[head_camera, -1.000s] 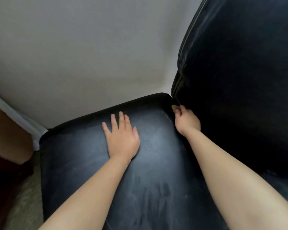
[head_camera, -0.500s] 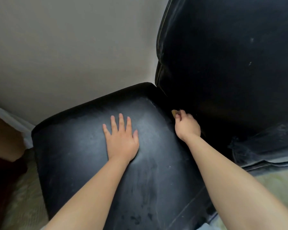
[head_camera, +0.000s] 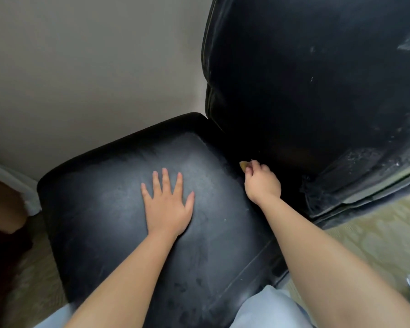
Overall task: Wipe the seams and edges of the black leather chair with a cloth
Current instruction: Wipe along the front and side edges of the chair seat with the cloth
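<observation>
Now, a person wipes the seat crease of a black leather chair (head_camera: 100, 209).
Nearest, the left hand (head_camera: 167, 204) lies flat, fingers spread, on the seat; farther, the right hand (head_camera: 260, 182) curls around a small tan cloth (head_camera: 242, 165) at the backrest seam.

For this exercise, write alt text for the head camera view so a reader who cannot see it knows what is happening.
A person's right hand pinches a small yellowish cloth into the seam where the black leather seat meets the backrest. The left hand rests flat, fingers spread, on the seat. A pale wall stands behind the chair.
</observation>
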